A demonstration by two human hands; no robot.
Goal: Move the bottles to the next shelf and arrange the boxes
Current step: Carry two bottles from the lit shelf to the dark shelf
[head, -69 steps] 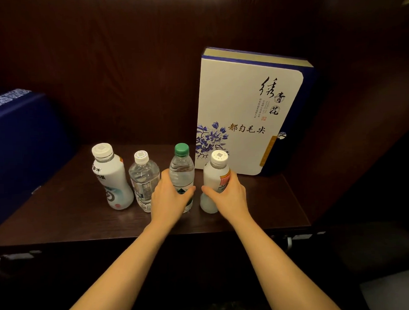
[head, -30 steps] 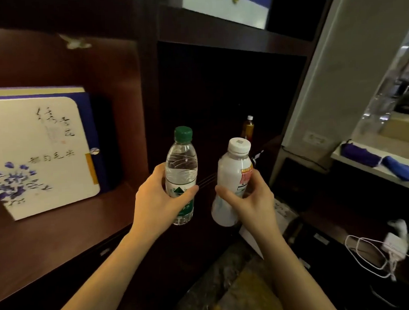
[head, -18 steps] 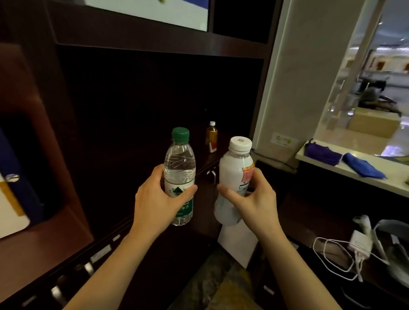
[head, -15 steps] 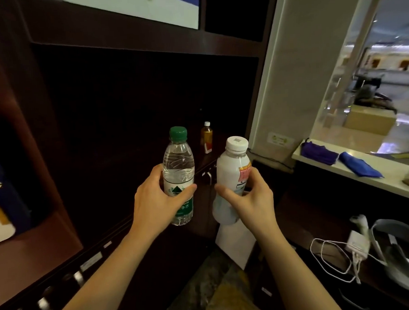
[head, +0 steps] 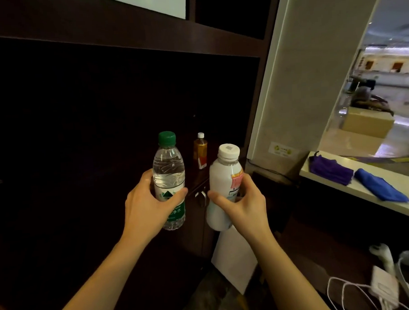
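Water bottle [head: 169, 177], white bottle [head: 224, 184] upright, caps up, hand-held.

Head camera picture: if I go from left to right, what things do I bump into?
Left hand → green-capped water bottle → small amber bottle → white bottle → right hand → purple cloth → blue cloth.

Dim dark wooden shelving [head: 114, 48] beside a pale wall [head: 312, 63].
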